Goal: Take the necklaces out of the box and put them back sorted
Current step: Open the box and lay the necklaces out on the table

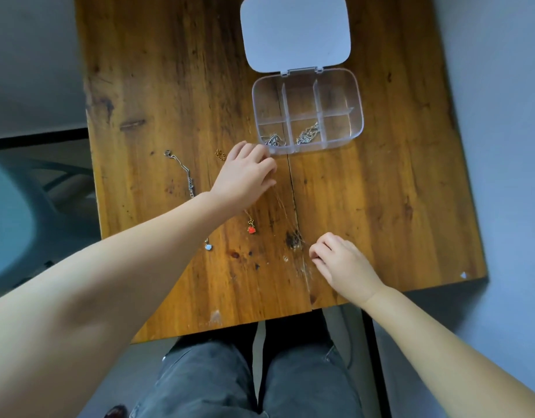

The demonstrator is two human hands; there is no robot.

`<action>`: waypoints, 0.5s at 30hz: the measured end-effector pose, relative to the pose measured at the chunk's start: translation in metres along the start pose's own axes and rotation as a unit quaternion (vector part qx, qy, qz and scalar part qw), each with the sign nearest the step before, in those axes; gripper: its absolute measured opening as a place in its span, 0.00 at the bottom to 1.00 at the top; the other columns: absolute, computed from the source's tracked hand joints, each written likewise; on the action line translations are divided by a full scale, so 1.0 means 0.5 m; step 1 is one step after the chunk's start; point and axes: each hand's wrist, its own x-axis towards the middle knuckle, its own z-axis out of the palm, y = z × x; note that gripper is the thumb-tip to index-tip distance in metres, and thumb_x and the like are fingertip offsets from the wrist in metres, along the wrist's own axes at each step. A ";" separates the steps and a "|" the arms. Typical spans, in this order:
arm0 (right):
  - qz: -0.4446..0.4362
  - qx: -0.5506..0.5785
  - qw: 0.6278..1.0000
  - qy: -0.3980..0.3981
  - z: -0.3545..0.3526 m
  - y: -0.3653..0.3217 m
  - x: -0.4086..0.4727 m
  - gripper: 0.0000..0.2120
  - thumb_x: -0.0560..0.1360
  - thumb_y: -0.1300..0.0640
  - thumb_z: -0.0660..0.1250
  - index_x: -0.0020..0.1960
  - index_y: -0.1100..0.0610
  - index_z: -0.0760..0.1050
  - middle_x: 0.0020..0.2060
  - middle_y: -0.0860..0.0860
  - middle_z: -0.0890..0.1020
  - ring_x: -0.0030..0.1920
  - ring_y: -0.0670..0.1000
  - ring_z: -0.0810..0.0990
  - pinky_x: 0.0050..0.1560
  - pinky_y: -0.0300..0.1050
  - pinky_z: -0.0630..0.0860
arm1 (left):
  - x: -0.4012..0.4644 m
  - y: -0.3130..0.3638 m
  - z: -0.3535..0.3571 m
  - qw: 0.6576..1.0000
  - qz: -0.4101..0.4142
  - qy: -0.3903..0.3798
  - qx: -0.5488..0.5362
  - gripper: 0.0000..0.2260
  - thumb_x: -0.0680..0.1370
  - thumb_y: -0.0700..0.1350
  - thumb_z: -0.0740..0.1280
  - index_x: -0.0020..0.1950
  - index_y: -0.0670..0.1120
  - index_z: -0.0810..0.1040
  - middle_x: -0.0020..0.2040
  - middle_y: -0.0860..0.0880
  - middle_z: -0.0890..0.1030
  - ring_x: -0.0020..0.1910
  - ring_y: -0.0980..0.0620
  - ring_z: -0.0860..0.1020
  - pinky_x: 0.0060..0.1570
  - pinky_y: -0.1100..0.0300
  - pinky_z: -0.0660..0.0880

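Note:
A clear compartment box (pixel 358 116) stands open at the far middle of the table, its white lid (pixel 294 31) folded back. Two near compartments each hold a silver necklace (pixel 273 140) (pixel 308 134). A silver necklace (pixel 183 170) with a pale blue pendant lies on the table at the left, partly under my forearm. A gold necklace with a red pendant (pixel 251 229) lies beside it, partly hidden by my left hand (pixel 245 175). A thin gold necklace (pixel 285 214) stretches between that hand and my right hand (pixel 340 262); each hand holds one end against the table.
The wooden table (pixel 395 206) has a long crack running from the box toward me and dark stains near the front. Its near edge sits just above my knees. A chair and grey floor lie to the left.

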 end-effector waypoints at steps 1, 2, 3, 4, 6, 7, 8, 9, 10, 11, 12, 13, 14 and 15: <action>-0.004 0.002 1.000 -0.024 -0.014 0.000 0.006 0.05 0.76 0.60 0.66 0.51 0.58 0.76 0.46 0.53 0.77 0.44 0.51 0.76 0.49 0.49 0.75 | -0.005 0.000 0.003 1.000 -0.019 0.004 0.002 0.09 0.76 0.46 0.67 0.54 0.43 0.77 0.56 0.42 0.77 0.60 0.40 0.71 0.69 0.44 0.58; -0.003 0.017 0.999 -0.036 -0.032 0.000 0.017 0.05 0.77 0.57 0.64 0.52 0.57 0.76 0.47 0.51 0.76 0.44 0.50 0.75 0.50 0.47 0.74 | -0.010 -0.002 0.004 0.999 -0.049 0.015 -0.005 0.10 0.77 0.46 0.67 0.55 0.43 0.76 0.57 0.42 0.76 0.61 0.40 0.71 0.69 0.44 0.58; 0.006 0.047 0.998 -0.032 -0.056 0.000 0.034 0.06 0.78 0.56 0.63 0.52 0.56 0.76 0.47 0.50 0.76 0.45 0.49 0.75 0.50 0.45 0.73 | -0.015 -0.003 0.003 0.996 -0.085 0.033 -0.021 0.11 0.77 0.47 0.66 0.56 0.44 0.75 0.57 0.43 0.77 0.61 0.40 0.71 0.68 0.45 0.59; 0.018 0.083 0.996 -0.014 -0.084 0.000 0.058 0.06 0.78 0.57 0.62 0.51 0.55 0.77 0.47 0.50 0.76 0.45 0.49 0.76 0.48 0.43 0.73 | -0.019 -0.003 0.000 0.990 -0.123 0.054 -0.044 0.11 0.77 0.47 0.66 0.57 0.44 0.74 0.57 0.43 0.77 0.60 0.41 0.71 0.66 0.45 0.61; 0.030 0.131 0.989 0.059 -0.144 0.002 0.125 0.06 0.78 0.59 0.62 0.51 0.57 0.78 0.47 0.52 0.78 0.46 0.50 0.77 0.47 0.44 0.75 | -0.019 -0.001 -0.008 0.976 -0.178 0.086 -0.094 0.15 0.77 0.47 0.66 0.61 0.45 0.71 0.56 0.44 0.78 0.58 0.42 0.73 0.64 0.45 0.64; 0.028 0.133 0.986 0.092 -0.171 0.002 0.166 0.07 0.78 0.60 0.61 0.52 0.58 0.78 0.48 0.53 0.80 0.48 0.51 0.78 0.48 0.43 0.74 | -0.016 0.002 -0.013 0.971 -0.190 0.093 -0.112 0.17 0.77 0.47 0.66 0.64 0.45 0.69 0.57 0.44 0.78 0.58 0.42 0.73 0.64 0.45 0.65; 0.023 0.125 0.986 0.108 -0.194 0.001 0.210 0.09 0.78 0.61 0.60 0.54 0.58 0.78 0.50 0.54 0.80 0.50 0.52 0.78 0.51 0.41 0.73 | -0.010 0.005 -0.017 0.969 -0.194 0.095 -0.124 0.20 0.77 0.46 0.66 0.67 0.46 0.67 0.58 0.44 0.78 0.59 0.43 0.73 0.63 0.45 0.65; 0.017 0.109 0.989 0.103 -0.210 -0.002 0.256 0.11 0.79 0.62 0.59 0.57 0.58 0.77 0.53 0.55 0.80 0.53 0.53 0.78 0.53 0.41 0.73 | -0.004 0.008 -0.021 0.968 -0.192 0.096 -0.127 0.21 0.77 0.45 0.67 0.68 0.46 0.67 0.58 0.44 0.78 0.59 0.43 0.73 0.62 0.46 0.66; 0.013 0.087 0.993 0.079 -0.220 -0.006 0.299 0.12 0.79 0.62 0.59 0.59 0.58 0.76 0.55 0.56 0.80 0.55 0.54 0.78 0.55 0.43 0.73 | 0.002 0.010 -0.024 0.970 -0.187 0.097 -0.123 0.20 0.77 0.45 0.67 0.68 0.45 0.67 0.59 0.44 0.78 0.59 0.43 0.73 0.61 0.46 0.66; 0.009 0.055 0.998 0.043 -0.223 -0.011 0.338 0.13 0.79 0.62 0.59 0.61 0.57 0.75 0.57 0.56 0.79 0.56 0.55 0.77 0.57 0.47 0.74 | 0.009 0.012 -0.026 0.971 -0.185 0.101 -0.117 0.19 0.77 0.44 0.67 0.66 0.44 0.69 0.59 0.44 0.78 0.59 0.42 0.73 0.60 0.47 0.67; 0.001 0.005 1.000 0.002 -0.222 -0.017 0.370 0.14 0.78 0.62 0.59 0.62 0.56 0.74 0.57 0.56 0.79 0.55 0.57 0.77 0.58 0.51 0.74 | 0.016 0.012 -0.027 0.970 -0.187 0.106 -0.111 0.17 0.77 0.44 0.66 0.64 0.44 0.70 0.59 0.44 0.78 0.59 0.42 0.73 0.60 0.47 0.67; -0.010 -0.053 0.998 -0.037 -0.217 -0.023 0.393 0.13 0.78 0.61 0.60 0.62 0.56 0.74 0.55 0.56 0.79 0.54 0.57 0.77 0.58 0.54 0.72 | 0.021 0.012 -0.027 0.969 -0.192 0.110 -0.108 0.15 0.77 0.43 0.66 0.63 0.44 0.71 0.58 0.44 0.78 0.59 0.43 0.73 0.60 0.48 0.67; -0.024 -0.105 0.992 -0.067 -0.211 -0.028 0.408 0.12 0.78 0.60 0.60 0.60 0.56 0.75 0.52 0.55 0.79 0.51 0.57 0.77 0.58 0.55 0.71 | 0.026 0.012 -0.028 0.967 -0.200 0.113 -0.107 0.14 0.77 0.43 0.66 0.61 0.45 0.72 0.58 0.45 0.79 0.59 0.43 0.74 0.60 0.48 0.67; -0.036 -0.137 0.986 -0.085 -0.206 -0.030 0.417 0.10 0.78 0.59 0.60 0.57 0.56 0.75 0.47 0.54 0.79 0.47 0.56 0.76 0.58 0.56 0.69 | 0.029 0.011 -0.027 0.966 -0.206 0.116 -0.106 0.13 0.77 0.43 0.66 0.60 0.45 0.73 0.58 0.45 0.79 0.59 0.44 0.74 0.60 0.48 0.67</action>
